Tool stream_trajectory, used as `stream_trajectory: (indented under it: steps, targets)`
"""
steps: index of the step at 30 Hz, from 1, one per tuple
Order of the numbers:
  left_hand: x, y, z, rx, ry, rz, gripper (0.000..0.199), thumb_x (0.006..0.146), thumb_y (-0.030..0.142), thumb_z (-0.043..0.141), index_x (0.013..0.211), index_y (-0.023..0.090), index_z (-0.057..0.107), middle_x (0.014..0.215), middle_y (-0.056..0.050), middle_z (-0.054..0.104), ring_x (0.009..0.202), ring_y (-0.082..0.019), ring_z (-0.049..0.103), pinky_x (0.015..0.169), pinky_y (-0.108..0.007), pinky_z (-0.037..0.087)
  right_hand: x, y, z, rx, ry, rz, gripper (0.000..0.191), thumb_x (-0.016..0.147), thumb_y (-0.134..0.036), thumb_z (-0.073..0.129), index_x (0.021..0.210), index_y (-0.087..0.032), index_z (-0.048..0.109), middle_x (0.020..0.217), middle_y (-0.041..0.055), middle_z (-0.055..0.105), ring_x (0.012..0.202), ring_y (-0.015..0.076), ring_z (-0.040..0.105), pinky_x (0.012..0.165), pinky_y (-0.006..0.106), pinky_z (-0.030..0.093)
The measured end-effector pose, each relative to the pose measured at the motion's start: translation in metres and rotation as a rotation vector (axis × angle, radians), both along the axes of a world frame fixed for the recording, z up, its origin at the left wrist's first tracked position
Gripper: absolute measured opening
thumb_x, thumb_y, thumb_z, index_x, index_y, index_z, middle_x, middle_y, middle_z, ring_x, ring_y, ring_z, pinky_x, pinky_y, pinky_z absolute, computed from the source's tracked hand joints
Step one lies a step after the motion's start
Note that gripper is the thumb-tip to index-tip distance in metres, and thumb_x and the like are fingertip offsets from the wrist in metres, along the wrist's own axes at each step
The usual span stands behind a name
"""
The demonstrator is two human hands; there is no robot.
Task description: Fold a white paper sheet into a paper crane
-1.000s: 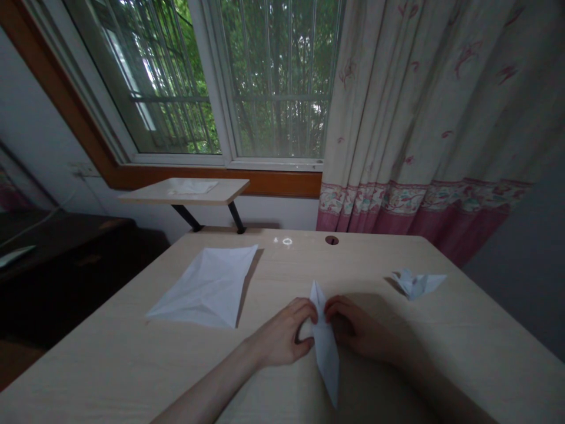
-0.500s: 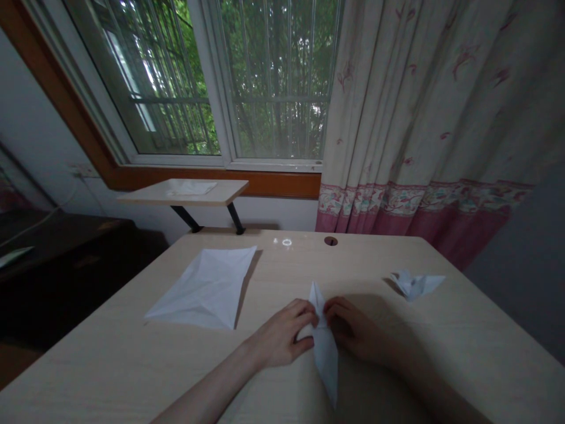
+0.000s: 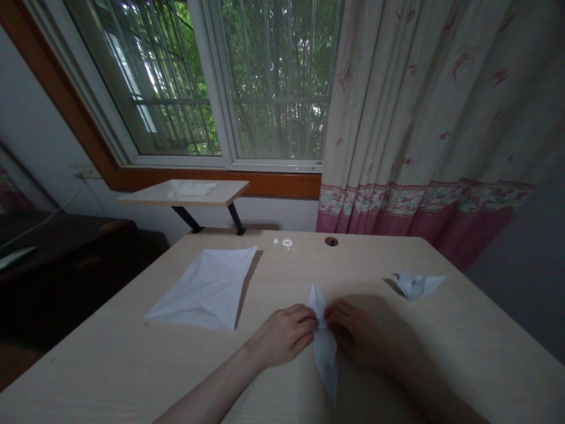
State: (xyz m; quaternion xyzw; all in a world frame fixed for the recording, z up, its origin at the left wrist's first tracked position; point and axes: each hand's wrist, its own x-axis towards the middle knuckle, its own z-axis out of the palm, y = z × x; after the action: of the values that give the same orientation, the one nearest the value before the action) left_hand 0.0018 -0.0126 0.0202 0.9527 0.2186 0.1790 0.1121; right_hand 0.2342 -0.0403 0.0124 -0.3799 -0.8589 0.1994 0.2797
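Note:
A long, narrow piece of folded white paper [image 3: 325,356] lies on the desk in front of me, pointed at its far and near ends. My left hand [image 3: 289,334] grips its left edge near the middle, fingers and thumb closed together there. From the other side, my right hand [image 3: 355,331] has its curled fingers closed on the right edge at about the same height. The right thumb is mostly hidden in shadow.
A creased white paper sheet [image 3: 207,288] lies to the left on the desk [image 3: 282,271]. A folded paper bird [image 3: 416,285] sits on the right. A raised shelf [image 3: 165,191] holding more paper stands at the back left, below the window.
My left thumb has moved up toward the fingers, closing the gap between them. The folded paper and my right hand stay almost in place.

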Motion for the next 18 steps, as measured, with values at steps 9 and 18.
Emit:
stream_trajectory:
  steps: [9,18]
  targets:
    - [0.005,0.000,-0.003,-0.155,-0.108,0.080,0.021,0.101,0.026,0.041,0.103,0.019,0.060,0.104,-0.004,0.065,0.101,-0.017,0.059,0.091,-0.027,0.045,0.001,0.003,-0.005,-0.038,0.017,-0.063,0.023,0.083,-0.007,0.045,0.092,-0.019,0.063,0.093,0.0052,0.065,0.088,0.0176,0.060,0.082,0.030,0.048]
    - [0.013,-0.002,-0.009,-0.303,-0.248,0.271,0.015,0.097,0.025,0.046,0.087,0.019,0.056,0.089,-0.003,0.061,0.086,-0.017,0.058,0.078,-0.026,0.045,-0.007,0.001,0.000,-0.100,0.038,-0.226,0.018,0.085,-0.014,0.046,0.093,-0.021,0.061,0.096,0.0055,0.065,0.089,0.0188,0.061,0.082,0.033,0.049]
